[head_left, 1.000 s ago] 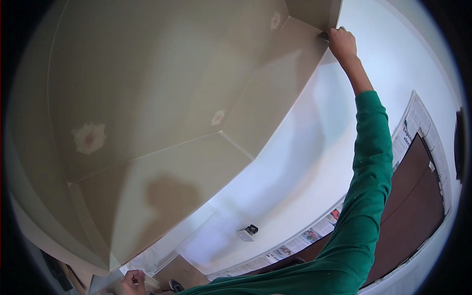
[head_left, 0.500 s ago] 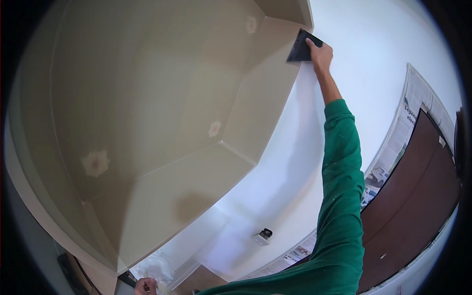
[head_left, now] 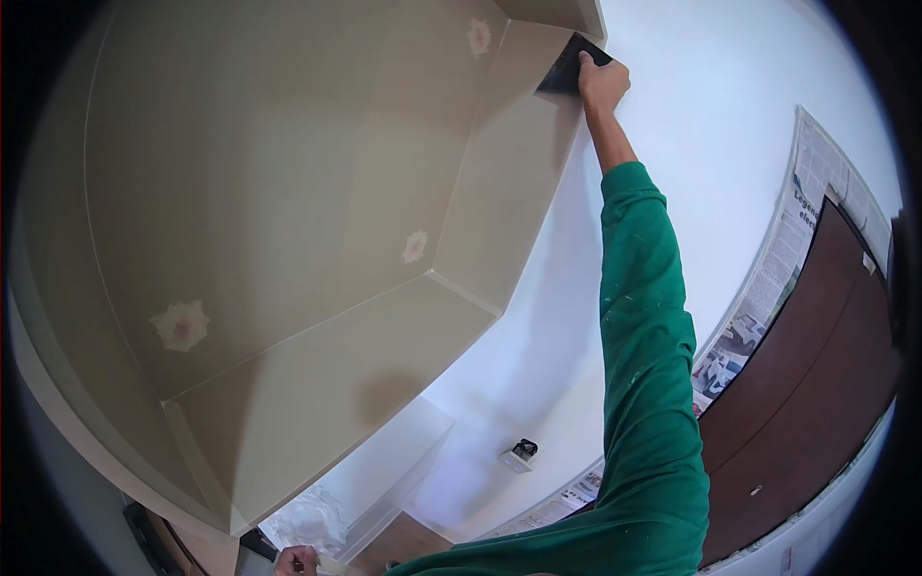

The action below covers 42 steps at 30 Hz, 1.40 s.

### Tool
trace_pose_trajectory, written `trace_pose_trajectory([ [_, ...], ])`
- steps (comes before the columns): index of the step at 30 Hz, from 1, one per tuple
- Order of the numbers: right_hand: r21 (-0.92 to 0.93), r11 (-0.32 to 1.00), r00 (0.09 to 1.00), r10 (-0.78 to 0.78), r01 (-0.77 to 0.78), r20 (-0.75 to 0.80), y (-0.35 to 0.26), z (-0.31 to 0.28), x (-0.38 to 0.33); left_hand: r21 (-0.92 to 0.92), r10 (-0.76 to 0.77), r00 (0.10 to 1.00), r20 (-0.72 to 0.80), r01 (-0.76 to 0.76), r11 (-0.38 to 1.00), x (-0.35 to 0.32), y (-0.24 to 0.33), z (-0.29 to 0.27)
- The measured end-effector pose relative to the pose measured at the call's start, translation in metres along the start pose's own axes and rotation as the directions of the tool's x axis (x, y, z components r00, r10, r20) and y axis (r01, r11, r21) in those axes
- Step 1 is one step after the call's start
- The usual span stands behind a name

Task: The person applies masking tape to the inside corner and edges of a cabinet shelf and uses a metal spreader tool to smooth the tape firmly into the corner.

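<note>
Dark blade point(head_left: 561, 69) has swung from almost edge-on 1 sec ago to broad face showing now, & R hand point(head_left: 604, 84) has turned w/ it. Blade's up top, R of centre, over the side panel of the beige recess point(head_left: 288, 192), nr its edge w/ the white wall point(head_left: 711, 86); can't tell if it's fully touching. R hand's closed on blade's near end, thumb flat on the face, fingers mostly hidden, prob. to steady it & set the angle. Arm in green sleeve point(head_left: 643, 307) is nearly straight, prob. b/c that corner's a long reach. L hand point(head_left: 296, 559) is at bottom edge, part cut off, fingers curled; can't tell what, if anything, it has.

Further out: 3 pale patches w/ reddish middles on recess, e.g. the lower L one point(head_left: 181, 326). Crumpled clear plastic point(head_left: 307, 518) just beside L hand. Small white fitting point(head_left: 517, 461) w/ black part on wall. Newspaper point(head_left: 768, 278) runs along brown door point(head_left: 797, 403), prob. to shield its surround.
</note>
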State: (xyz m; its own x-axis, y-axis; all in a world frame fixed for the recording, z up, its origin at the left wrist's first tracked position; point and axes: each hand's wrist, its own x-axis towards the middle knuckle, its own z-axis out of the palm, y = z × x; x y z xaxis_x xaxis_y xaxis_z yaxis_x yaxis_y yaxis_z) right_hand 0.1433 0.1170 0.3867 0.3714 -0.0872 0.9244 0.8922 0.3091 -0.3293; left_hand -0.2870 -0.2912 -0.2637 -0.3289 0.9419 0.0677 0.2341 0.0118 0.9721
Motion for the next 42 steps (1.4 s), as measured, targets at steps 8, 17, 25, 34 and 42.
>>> trace_pose_trajectory([
  [8, 0.053, 0.998, 0.996, -0.04, 0.037, 0.075, -0.003, -0.003, -0.002, 0.04, -0.029, 0.999, -0.017, 0.03, 0.999, 0.001, 0.007, -0.004],
  [17, 0.021, 0.999, 0.993, -0.052, 0.05, 0.103, 0.001, 0.0, -0.002, 0.043, -0.035, 0.999, -0.02, 0.036, 0.998, 0.002, 0.018, -0.007],
  [25, -0.146, 0.866, 0.854, -0.421, 0.479, 0.306, -0.025, -0.065, 0.036, -0.001, -0.057, 0.998, -0.006, 0.057, 0.998, 0.004, 0.011, -0.005],
  [34, -0.506, 0.143, 0.458, -0.676, 0.85, 0.577, -0.061, -0.053, 0.056, 0.015, -0.049, 0.999, 0.017, 0.049, 0.999, 0.018, 0.015, 0.004],
  [42, -0.51, 0.103, 0.45, -0.639, 0.854, 0.624, -0.056, -0.039, 0.047, 0.055, -0.111, 0.991, 0.076, 0.107, 0.993, 0.014, 0.018, 0.005],
])
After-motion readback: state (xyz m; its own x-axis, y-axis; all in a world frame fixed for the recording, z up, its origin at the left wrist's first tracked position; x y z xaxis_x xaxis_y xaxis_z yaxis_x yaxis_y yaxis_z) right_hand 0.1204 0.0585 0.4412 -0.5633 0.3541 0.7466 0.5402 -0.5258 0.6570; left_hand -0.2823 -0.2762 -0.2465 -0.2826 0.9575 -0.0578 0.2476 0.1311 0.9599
